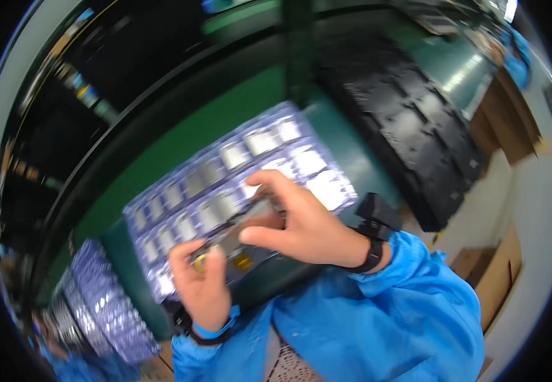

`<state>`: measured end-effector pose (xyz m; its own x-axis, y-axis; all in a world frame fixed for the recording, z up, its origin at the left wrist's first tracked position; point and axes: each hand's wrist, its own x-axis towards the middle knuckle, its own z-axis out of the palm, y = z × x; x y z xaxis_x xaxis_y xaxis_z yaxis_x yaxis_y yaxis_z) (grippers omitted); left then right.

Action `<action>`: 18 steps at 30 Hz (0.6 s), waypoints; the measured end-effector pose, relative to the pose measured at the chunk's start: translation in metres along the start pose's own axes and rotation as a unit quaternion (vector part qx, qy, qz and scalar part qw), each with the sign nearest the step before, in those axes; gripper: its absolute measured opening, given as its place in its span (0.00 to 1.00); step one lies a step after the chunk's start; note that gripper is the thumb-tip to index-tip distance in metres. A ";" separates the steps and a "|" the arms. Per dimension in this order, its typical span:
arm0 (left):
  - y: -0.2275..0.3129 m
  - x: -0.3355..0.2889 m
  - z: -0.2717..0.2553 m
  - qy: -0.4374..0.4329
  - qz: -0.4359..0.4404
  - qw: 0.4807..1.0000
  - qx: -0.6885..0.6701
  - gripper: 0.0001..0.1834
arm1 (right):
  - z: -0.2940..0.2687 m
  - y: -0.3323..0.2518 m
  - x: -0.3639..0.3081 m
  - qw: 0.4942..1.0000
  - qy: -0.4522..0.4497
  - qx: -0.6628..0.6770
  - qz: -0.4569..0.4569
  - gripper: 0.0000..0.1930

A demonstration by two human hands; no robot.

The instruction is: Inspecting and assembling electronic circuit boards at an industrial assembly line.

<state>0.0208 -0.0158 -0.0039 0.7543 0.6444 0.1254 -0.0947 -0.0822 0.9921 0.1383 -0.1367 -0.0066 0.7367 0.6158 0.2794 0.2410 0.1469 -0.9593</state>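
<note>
My right hand (311, 229) grips the upper right end of a flat, dark, grey-brown rectangular part (250, 230) between thumb and fingers. At its lower left end, my left hand (202, 286) pinches the same part. Small yellow spots show near the left fingers, but blur hides what they are. Behind and partly beneath the hands lies a bluish clear plastic blister tray (151, 230), whose pockets hold several silver rectangular pieces (234, 155).
A stack of bluish plastic trays (113, 302) stands at the lower left. Black molded trays (409, 127) lie at the right on the green work surface (343, 143). Brown cardboard (505, 118) is at the far right. A dark post (298, 51) rises beyond the blister tray.
</note>
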 end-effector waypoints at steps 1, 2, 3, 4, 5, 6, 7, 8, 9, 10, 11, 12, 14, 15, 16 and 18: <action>-0.005 -0.001 -0.001 0.024 -0.010 0.999 -0.026 0.11 | -0.009 0.001 -0.004 0.998 -0.028 0.016 0.059 0.19; -0.001 -0.004 0.000 0.002 -0.034 0.995 -0.092 0.12 | -0.019 -0.002 -0.010 0.991 -0.055 0.036 0.119 0.17; 0.004 -0.006 0.003 -0.011 -0.039 0.993 -0.113 0.13 | -0.027 -0.006 -0.016 0.979 -0.069 0.101 0.166 0.16; 0.000 -0.007 -0.001 -0.054 -0.035 0.992 -0.104 0.17 | -0.034 -0.009 -0.023 0.959 -0.086 0.171 0.209 0.15; 0.001 -0.011 0.001 -0.095 -0.041 0.989 -0.106 0.19 | -0.041 -0.011 -0.033 0.966 -0.029 0.167 0.197 0.15; 0.002 -0.012 0.003 -0.131 -0.048 0.985 -0.105 0.20 | -0.053 -0.014 -0.041 0.967 -0.010 0.159 0.198 0.15; 0.003 -0.011 0.005 -0.115 -0.059 0.984 -0.121 0.31 | -0.071 -0.021 -0.046 0.976 0.068 0.120 0.169 0.14; 0.005 -0.006 0.001 -0.119 -0.066 0.988 -0.077 0.33 | -0.092 -0.027 -0.053 0.976 0.143 0.081 0.140 0.14; 0.007 -0.005 -0.003 -0.099 -0.054 0.992 -0.047 0.32 | -0.117 -0.030 -0.064 0.971 0.202 0.034 0.120 0.13; 0.011 -0.004 -0.009 -0.083 -0.041 0.995 -0.018 0.31 | -0.145 -0.035 -0.078 0.959 0.264 -0.015 0.100 0.13; 0.016 -0.005 -0.025 -0.091 -0.014 0.994 -0.063 0.26 | -0.170 -0.039 -0.087 0.943 0.311 -0.062 0.103 0.13; 0.005 -0.001 -0.031 -0.087 -0.008 0.996 -0.024 0.25 | -0.200 -0.033 -0.104 0.916 0.368 -0.117 0.112 0.13; 0.001 0.002 -0.061 -0.099 0.048 0.992 -0.057 0.24 | -0.253 -0.033 -0.135 0.864 0.449 -0.171 0.153 0.12; -0.003 0.003 -0.069 -0.103 0.047 0.992 -0.059 0.24 | -0.270 -0.028 -0.147 0.841 0.471 -0.192 0.185 0.12; -0.006 0.005 -0.075 -0.091 0.050 0.991 -0.082 0.25 | -0.284 -0.022 -0.158 0.816 0.492 -0.212 0.218 0.11; -0.007 0.007 -0.079 -0.079 0.052 0.990 -0.102 0.26 | -0.301 -0.001 -0.172 0.803 0.501 -0.216 0.239 0.11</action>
<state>-0.0241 0.0492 -0.0096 0.8240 0.5124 0.2418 -0.2952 0.0240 0.9551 0.2013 -0.4764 -0.0414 0.8962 -0.4433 -0.0175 -0.1845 -0.3366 -0.9234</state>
